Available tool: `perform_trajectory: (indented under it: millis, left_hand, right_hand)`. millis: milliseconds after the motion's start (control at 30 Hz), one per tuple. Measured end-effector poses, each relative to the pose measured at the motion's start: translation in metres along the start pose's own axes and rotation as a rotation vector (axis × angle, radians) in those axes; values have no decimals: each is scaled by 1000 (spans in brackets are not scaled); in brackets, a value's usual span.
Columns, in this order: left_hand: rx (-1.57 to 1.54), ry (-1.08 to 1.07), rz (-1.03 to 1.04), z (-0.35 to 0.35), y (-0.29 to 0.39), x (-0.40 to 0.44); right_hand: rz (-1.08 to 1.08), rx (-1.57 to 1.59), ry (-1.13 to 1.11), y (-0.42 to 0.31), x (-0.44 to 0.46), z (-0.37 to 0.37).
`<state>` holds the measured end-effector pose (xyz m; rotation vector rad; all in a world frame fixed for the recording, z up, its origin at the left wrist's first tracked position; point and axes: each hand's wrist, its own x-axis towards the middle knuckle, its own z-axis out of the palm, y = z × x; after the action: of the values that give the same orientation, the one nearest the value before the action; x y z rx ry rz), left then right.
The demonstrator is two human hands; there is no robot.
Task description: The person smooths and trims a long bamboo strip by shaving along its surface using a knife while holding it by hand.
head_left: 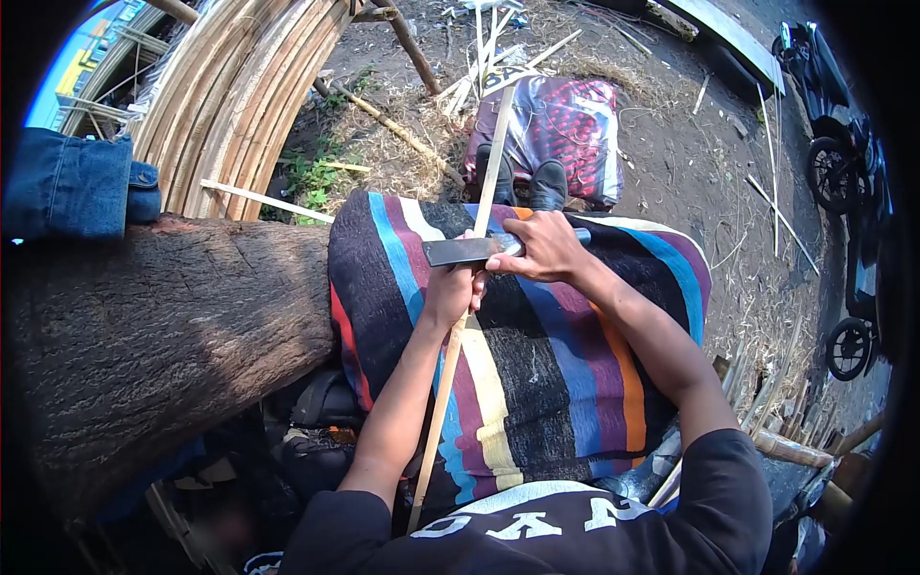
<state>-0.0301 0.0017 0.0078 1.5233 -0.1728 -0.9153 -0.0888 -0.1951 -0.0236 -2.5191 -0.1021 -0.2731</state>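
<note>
A long, thin bamboo strip (pixel 446 402) runs from beside my waist up across my lap to past my knees. My left hand (pixel 454 292) is wrapped round the strip near its middle, just below the blade. In my right hand (pixel 546 247) is a knife (pixel 455 252) with a broad, squared-off blade. The blade lies across the strip, pointing left, and its handle end shows at the right of my fist. A striped cloth (pixel 537 364) covers my lap under both hands.
At the left lies a thick log (pixel 172 316), with a denim sleeve (pixel 77 187) above it. Long split bamboo pieces (pixel 240 96) stand behind. A patterned sack (pixel 575 129) lies by my shoes (pixel 548 184). Motorcycles (pixel 843 192) stand at the far right, and loose strips (pixel 781 206) litter the ground.
</note>
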Motion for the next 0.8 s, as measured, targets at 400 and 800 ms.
perform_trajectory:
  millis: [400,800]
  left_hand:
    - [62,-80,39,1,8,-6]
    - [-46,-163,22,2,3,3]
  right_hand:
    - [63,-84,-86,-14,1,-21]
    - [345,-15,-40,49,9,-22]
